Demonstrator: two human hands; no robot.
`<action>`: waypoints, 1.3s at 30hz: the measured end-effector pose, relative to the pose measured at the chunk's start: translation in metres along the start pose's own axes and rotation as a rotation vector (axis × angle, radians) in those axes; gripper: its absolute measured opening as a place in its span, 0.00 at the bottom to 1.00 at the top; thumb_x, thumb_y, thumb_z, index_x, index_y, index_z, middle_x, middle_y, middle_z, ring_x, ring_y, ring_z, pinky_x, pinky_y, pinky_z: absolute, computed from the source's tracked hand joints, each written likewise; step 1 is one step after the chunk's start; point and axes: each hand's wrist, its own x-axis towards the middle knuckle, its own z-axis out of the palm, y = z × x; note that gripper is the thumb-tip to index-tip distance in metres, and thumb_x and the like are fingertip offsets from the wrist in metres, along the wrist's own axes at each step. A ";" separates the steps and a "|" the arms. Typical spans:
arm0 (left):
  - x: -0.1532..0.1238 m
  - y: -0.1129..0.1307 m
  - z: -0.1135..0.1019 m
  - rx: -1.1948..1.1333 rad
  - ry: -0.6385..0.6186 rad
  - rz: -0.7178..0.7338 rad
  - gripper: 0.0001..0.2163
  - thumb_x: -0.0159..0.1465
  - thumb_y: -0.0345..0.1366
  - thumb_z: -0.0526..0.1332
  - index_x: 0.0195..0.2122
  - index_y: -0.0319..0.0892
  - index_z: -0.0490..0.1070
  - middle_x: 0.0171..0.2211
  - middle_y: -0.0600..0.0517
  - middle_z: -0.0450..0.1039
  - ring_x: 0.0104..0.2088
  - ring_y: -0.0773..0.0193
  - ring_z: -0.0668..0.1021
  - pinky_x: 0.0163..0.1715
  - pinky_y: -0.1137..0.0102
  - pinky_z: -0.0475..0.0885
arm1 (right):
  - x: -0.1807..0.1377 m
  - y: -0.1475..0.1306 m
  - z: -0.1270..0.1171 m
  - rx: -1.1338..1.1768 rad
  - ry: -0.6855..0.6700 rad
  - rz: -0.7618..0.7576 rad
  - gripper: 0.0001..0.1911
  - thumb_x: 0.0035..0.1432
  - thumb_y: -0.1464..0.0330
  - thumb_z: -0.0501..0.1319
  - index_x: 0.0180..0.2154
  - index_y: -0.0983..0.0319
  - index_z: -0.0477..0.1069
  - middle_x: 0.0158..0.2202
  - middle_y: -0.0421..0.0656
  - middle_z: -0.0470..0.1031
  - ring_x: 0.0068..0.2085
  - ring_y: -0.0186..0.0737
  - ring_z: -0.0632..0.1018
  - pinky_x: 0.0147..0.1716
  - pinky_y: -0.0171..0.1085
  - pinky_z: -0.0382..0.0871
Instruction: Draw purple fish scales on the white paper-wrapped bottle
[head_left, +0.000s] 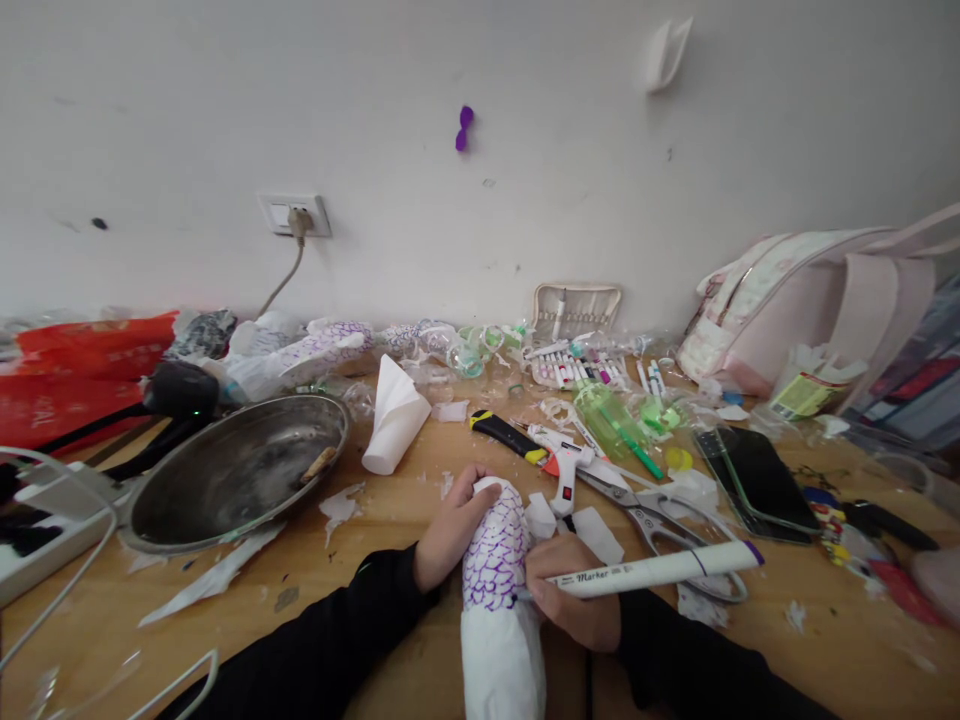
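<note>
My left hand (448, 528) is wrapped round the far end of a white paper-covered roll (496, 590) that lies across the table's front edge. Purple scale shapes cover the roll's upper half; its lower half is plain white. My right hand (571, 592) grips a white marker (660, 570) with a purple cap, its tip touching the roll's right side. Both sleeves are black.
A metal pan (238, 468) sits at the left, a white paper cone (394, 415) behind it. To the right lie a glue gun (564, 466), scissors (651, 512), a utility knife (507, 434), a phone (756, 478) and a marker set (576, 366). Paper scraps litter the wooden table (360, 560).
</note>
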 end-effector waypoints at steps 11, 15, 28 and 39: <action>-0.001 0.005 -0.001 0.017 -0.006 -0.009 0.07 0.53 0.41 0.55 0.30 0.43 0.64 0.28 0.54 0.65 0.35 0.61 0.67 0.36 0.69 0.66 | 0.002 0.000 -0.002 0.043 -0.010 -0.008 0.18 0.55 0.66 0.47 0.15 0.60 0.52 0.13 0.35 0.55 0.16 0.31 0.60 0.18 0.33 0.52; -0.001 0.003 -0.001 -0.011 -0.009 -0.016 0.08 0.53 0.41 0.55 0.30 0.43 0.64 0.29 0.54 0.65 0.35 0.61 0.67 0.37 0.69 0.66 | 0.002 0.000 -0.002 0.057 -0.008 0.002 0.20 0.56 0.64 0.47 0.14 0.60 0.52 0.12 0.35 0.55 0.16 0.30 0.60 0.17 0.32 0.51; 0.000 0.004 0.000 0.018 -0.010 -0.019 0.08 0.54 0.42 0.55 0.31 0.43 0.64 0.28 0.55 0.64 0.35 0.61 0.67 0.38 0.68 0.65 | 0.002 0.007 -0.003 0.055 0.000 0.069 0.20 0.55 0.65 0.47 0.13 0.60 0.52 0.11 0.35 0.55 0.15 0.30 0.60 0.17 0.32 0.54; -0.001 0.003 -0.001 -0.010 -0.018 -0.022 0.08 0.54 0.41 0.55 0.30 0.43 0.64 0.28 0.55 0.64 0.35 0.62 0.67 0.37 0.69 0.65 | 0.002 0.002 -0.002 0.000 0.008 0.057 0.18 0.54 0.67 0.47 0.14 0.60 0.49 0.12 0.35 0.54 0.16 0.31 0.59 0.18 0.33 0.52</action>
